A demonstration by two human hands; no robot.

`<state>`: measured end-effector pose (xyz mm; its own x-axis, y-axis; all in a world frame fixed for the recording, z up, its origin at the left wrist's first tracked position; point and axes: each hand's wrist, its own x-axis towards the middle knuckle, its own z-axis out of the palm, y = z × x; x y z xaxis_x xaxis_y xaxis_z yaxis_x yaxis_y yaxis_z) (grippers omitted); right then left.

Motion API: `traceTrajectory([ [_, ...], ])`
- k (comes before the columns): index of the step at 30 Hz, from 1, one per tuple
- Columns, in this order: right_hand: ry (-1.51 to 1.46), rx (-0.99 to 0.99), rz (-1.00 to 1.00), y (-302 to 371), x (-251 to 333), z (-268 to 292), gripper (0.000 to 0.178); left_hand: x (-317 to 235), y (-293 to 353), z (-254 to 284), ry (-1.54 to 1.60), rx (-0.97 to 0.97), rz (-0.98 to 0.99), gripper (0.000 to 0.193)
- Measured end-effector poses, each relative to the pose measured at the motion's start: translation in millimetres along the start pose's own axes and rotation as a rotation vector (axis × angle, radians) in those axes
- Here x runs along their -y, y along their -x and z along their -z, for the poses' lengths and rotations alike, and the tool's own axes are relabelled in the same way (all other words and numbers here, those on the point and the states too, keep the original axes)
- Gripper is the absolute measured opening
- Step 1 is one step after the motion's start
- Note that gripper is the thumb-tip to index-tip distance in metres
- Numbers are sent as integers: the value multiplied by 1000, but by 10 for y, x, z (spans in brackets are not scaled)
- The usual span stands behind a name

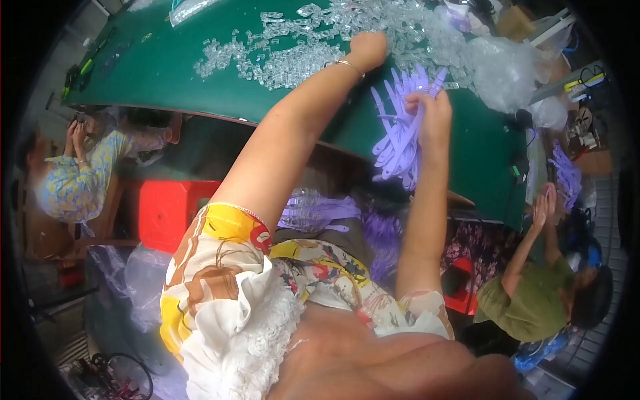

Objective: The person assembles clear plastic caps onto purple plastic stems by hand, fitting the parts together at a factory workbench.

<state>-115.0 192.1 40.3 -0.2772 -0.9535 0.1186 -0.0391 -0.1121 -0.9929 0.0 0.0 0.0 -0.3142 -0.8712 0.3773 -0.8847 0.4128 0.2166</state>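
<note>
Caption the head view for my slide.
Right hand holds purple straps; left hand is at clear pieces on a green table.

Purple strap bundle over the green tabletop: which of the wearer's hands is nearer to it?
Right. The right hand grips the purple strap bundle near its upper end. The left hand is apart from it, up and left in the view, by the clear plastic pieces.
</note>
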Motion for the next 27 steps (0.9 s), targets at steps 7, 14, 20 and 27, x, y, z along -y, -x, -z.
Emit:
traceTrajectory([
  [7,-499,105,-77,166,471,24,25,-42,275,655,673,90,143,22],
  [14,-378,83,109,412,761,-83,24,-266,1499,1513,1750,494,199,20],
  [20,-332,170,307,687,1137,-118,31,-269,2252,1715,2033,445,334,25],
  [27,157,188,306,1459,1044,-349,24,-280,2788,1879,2285,460,372,19],
])
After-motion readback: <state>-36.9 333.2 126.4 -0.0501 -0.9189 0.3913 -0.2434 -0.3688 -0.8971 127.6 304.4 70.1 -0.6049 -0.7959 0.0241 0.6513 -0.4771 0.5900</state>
